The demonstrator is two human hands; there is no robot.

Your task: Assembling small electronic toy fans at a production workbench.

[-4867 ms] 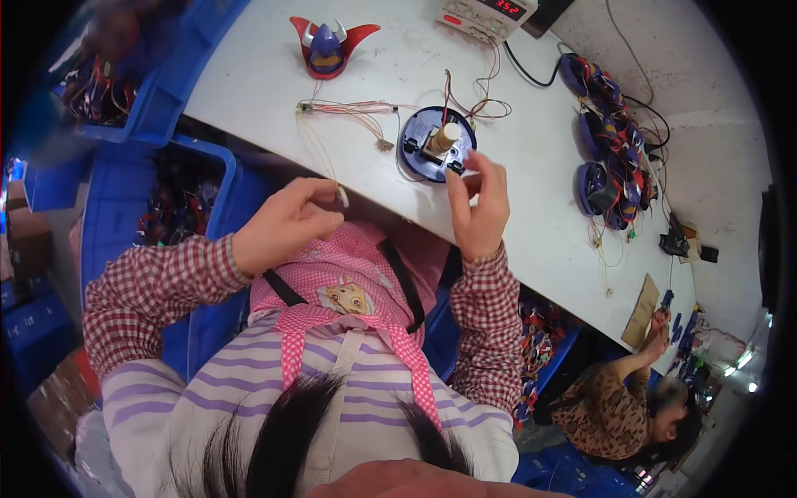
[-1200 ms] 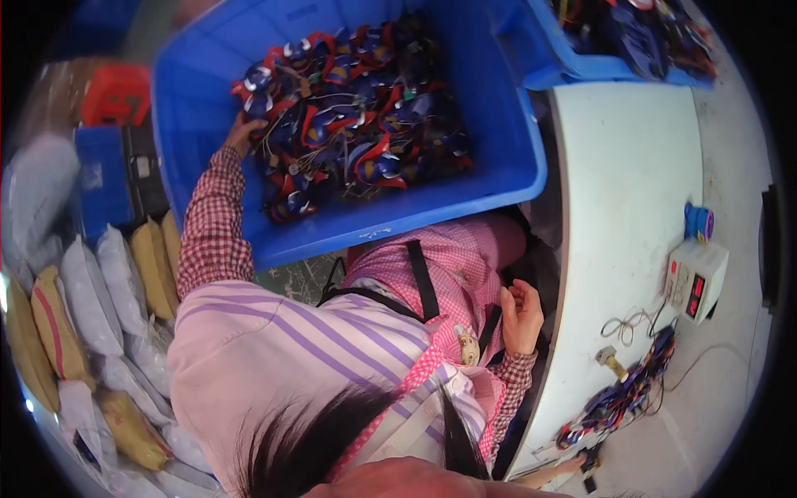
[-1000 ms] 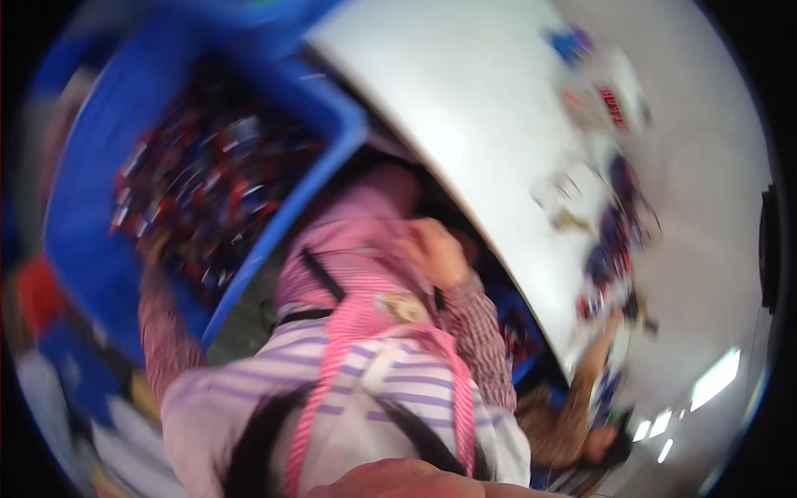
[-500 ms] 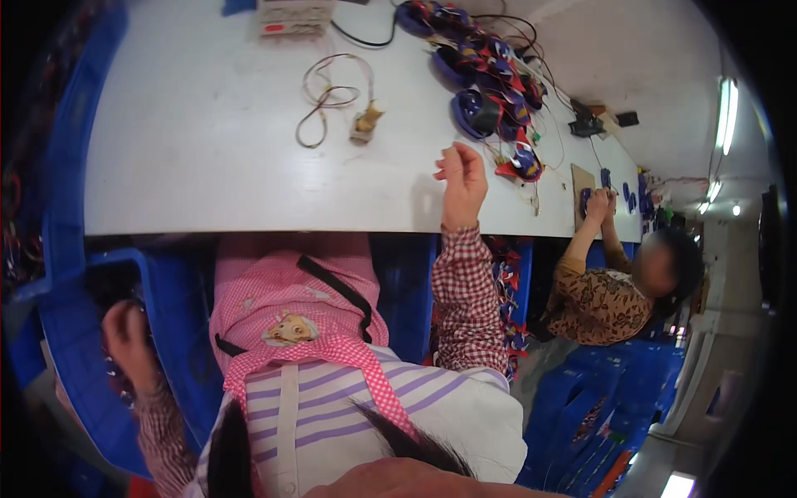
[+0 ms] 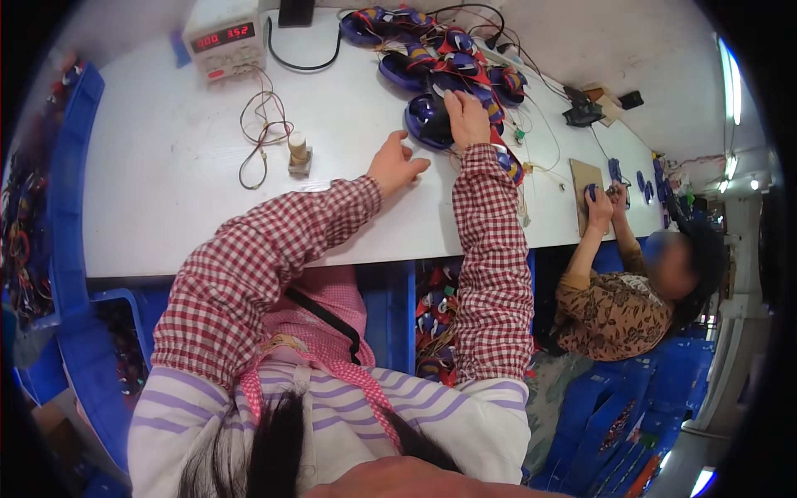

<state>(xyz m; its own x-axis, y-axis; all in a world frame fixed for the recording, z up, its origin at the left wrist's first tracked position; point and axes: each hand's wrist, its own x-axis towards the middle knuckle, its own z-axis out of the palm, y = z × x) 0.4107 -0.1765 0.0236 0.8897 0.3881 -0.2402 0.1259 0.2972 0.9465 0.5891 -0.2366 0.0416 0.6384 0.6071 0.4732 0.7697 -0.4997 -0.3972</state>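
Note:
Over the white table, my right hand is at the near end of a pile of glossy purple plastic shells with wires. Its fingers are closed on the black edge of one purple shell; part of the grip is hidden. My left hand reaches in just left of that shell, fingers apart and holding nothing. Behind the hands, more purple shells with red, white and yellow parts lie heaped together. A small block-shaped fixture with a pale knob stands left of my left hand, near looped thin wires.
A power supply with a lit red display stands at the back left. Blue bins sit below the table, some with parts inside. To the right, a co-worker handles a purple piece over a brown board. Cables run along the back.
My left hand has come up from the blue bin at lower left to above the table. My right hand has moved farther in, onto the purple shell. The view has shifted.

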